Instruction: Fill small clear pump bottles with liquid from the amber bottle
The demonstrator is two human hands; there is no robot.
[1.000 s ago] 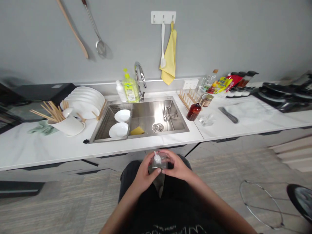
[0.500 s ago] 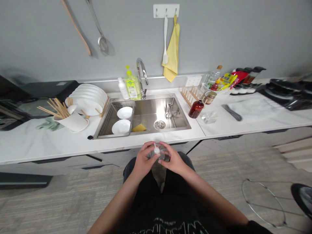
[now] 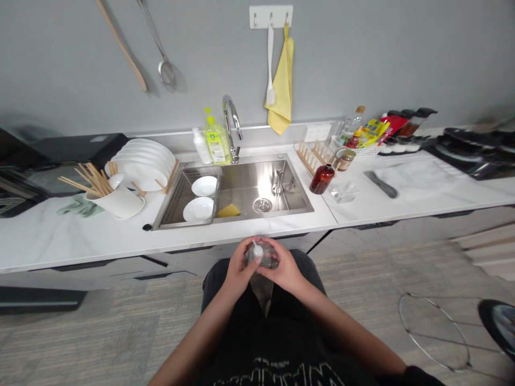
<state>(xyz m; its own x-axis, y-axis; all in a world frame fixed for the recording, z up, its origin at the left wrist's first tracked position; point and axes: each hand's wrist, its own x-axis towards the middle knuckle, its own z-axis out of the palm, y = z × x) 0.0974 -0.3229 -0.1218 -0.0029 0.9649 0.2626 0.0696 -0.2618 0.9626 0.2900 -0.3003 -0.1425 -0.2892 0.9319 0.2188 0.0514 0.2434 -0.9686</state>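
Close to my lap, in front of the counter edge, I hold a clear pump bottle (image 3: 269, 261) with a white pump top (image 3: 258, 251). My left hand (image 3: 240, 269) is closed around its left side, the thumb by the white top. Around the right side wraps my right hand (image 3: 285, 269). The palms and fingers hide much of the bottle, and whether it has anything inside cannot be made out. On the counter beyond, right of the sink, stands an amber bottle (image 3: 322, 180) with no cap visible, beside a crumpled clear plastic piece (image 3: 344, 192).
A steel sink (image 3: 301, 199) holds a rack with white bowls (image 3: 198, 209) and a yellow sponge (image 3: 229, 210). White plates (image 3: 139, 174) and a chopstick holder (image 3: 120, 201) stand left. A wooden rack (image 3: 308, 160), a jar (image 3: 345, 160) and seasonings stand right. A wire frame (image 3: 434, 332) is on the floor.
The right hand's fingers have settled further around the clear bottle, with both hands slightly lower. The counter things have not moved; the view has shifted a little.
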